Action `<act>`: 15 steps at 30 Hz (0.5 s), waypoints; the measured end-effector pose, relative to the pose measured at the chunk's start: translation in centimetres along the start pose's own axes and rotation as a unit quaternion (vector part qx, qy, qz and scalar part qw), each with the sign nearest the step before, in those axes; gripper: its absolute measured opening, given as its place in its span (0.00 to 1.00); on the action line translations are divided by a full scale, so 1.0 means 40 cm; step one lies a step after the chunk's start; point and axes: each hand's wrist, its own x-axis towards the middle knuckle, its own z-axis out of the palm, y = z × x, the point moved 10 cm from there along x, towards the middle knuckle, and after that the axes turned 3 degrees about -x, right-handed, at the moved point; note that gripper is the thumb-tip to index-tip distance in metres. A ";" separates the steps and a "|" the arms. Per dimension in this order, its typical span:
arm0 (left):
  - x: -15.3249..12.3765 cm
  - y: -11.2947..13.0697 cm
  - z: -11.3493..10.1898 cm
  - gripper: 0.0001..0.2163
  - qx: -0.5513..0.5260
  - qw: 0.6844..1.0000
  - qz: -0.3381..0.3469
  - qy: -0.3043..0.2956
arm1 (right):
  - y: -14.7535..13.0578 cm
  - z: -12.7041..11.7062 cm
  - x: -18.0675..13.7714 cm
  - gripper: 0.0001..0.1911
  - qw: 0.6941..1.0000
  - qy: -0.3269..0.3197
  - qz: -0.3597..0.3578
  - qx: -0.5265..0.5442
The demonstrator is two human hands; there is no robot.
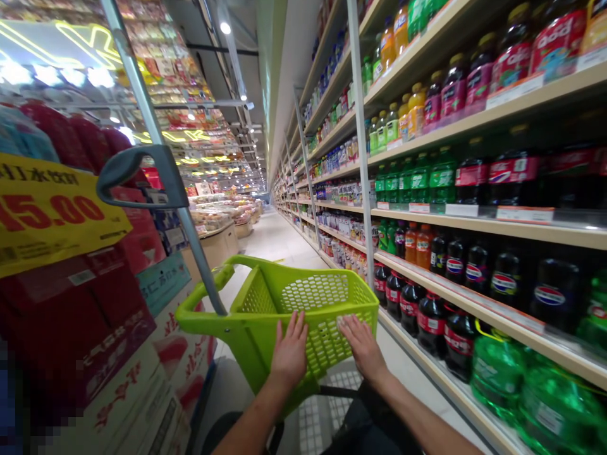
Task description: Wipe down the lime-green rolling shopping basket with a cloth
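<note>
As the green basket [323,318] is standing at twelve o'clock, I'm resting left hand [289,351] and right hand [363,349], spread and apart, against its side, seemingly steadying it; at three, bottles [506,275] are facing outward, presumably for display.

"What sort of place is this?"
"A supermarket: right of the lime-green shopping trolley [247,336], long shelves [474,225] of Pepsi bottles [504,275] and other soft drinks [442,177] stretch far back, with price labels [525,215] along their edges"
"And left of the trolley?"
"Stacked cardboard cartons [52,322] and a yellow price sign [52,212] whose figure ends in 5.00"
</note>
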 end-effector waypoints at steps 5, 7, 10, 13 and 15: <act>0.002 0.005 -0.020 0.28 -0.013 1.000 -0.007 -0.014 | 0.000 -0.001 0.088 0.29 0.999 0.027 -0.010 -0.027; -0.001 0.006 -0.025 0.27 -0.016 1.000 -0.001 -0.019 | -0.037 0.043 0.022 0.29 0.996 -0.008 -0.081 -0.027; -0.005 0.002 -0.027 0.26 -0.017 1.000 0.004 -0.010 | -0.050 0.070 -0.053 0.30 0.991 -0.044 -0.122 -0.030; -0.005 -0.001 -0.020 0.25 -0.017 1.000 0.000 -0.007 | 0.028 0.019 -0.007 0.30 0.997 -0.013 -0.040 -0.059; -0.004 0.000 -0.016 0.25 -0.019 1.000 -0.003 -0.011 | 0.100 -0.017 0.032 0.30 0.996 0.021 0.027 -0.078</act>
